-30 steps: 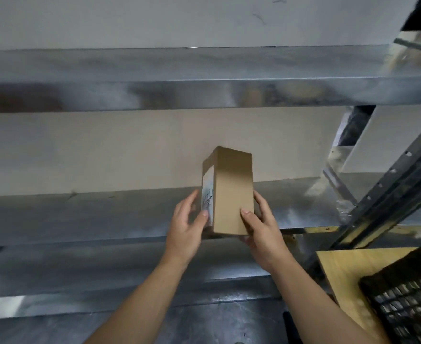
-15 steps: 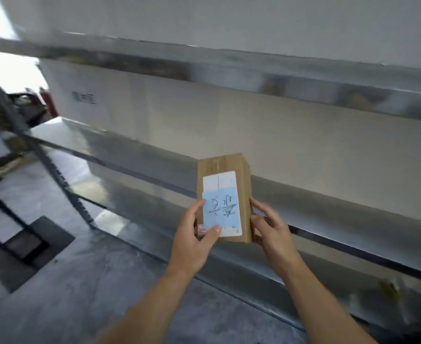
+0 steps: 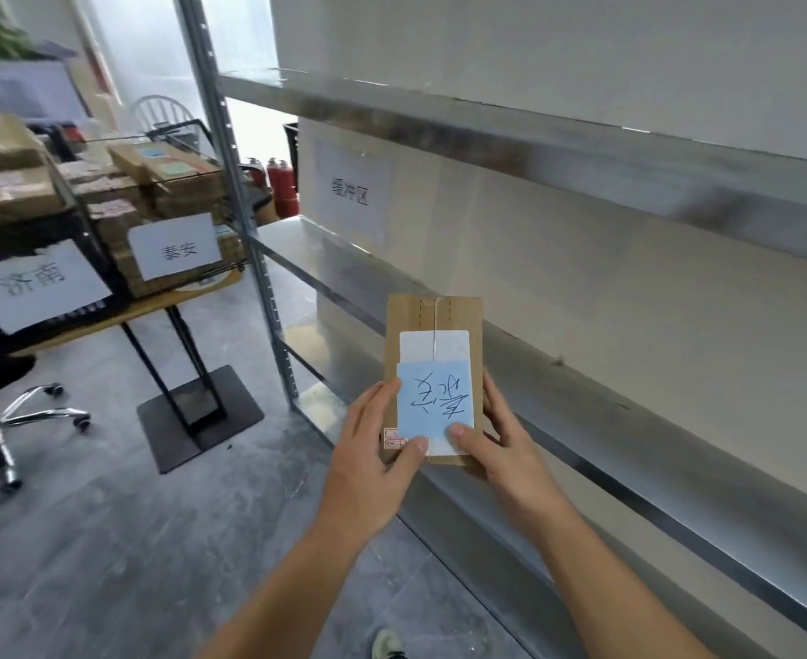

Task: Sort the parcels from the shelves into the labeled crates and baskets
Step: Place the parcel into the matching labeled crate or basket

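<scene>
A small brown cardboard parcel (image 3: 432,321) with a white label and a blue handwritten note is held flat, facing me, in front of the metal shelves (image 3: 582,149). My left hand (image 3: 373,449) grips its lower left edge, thumb on the blue note. My right hand (image 3: 496,444) grips its lower right edge. To the far left, a wire basket (image 3: 173,259) with a paper sign holds several brown parcels, and a dark crate (image 3: 35,287) with another paper sign stands beside it on a wooden table.
The shelf boards in view are bare, with a paper sign (image 3: 351,192) on the wall behind. A shelf upright (image 3: 244,221) rises at centre left. The table's black base (image 3: 199,413), an office chair's wheels (image 3: 21,425), and red fire extinguishers (image 3: 280,185) stand on the grey floor.
The view has swung left from the shelf toward the table with the baskets. The parcel has been turned so its labelled face points at me, and both hands still hold it.
</scene>
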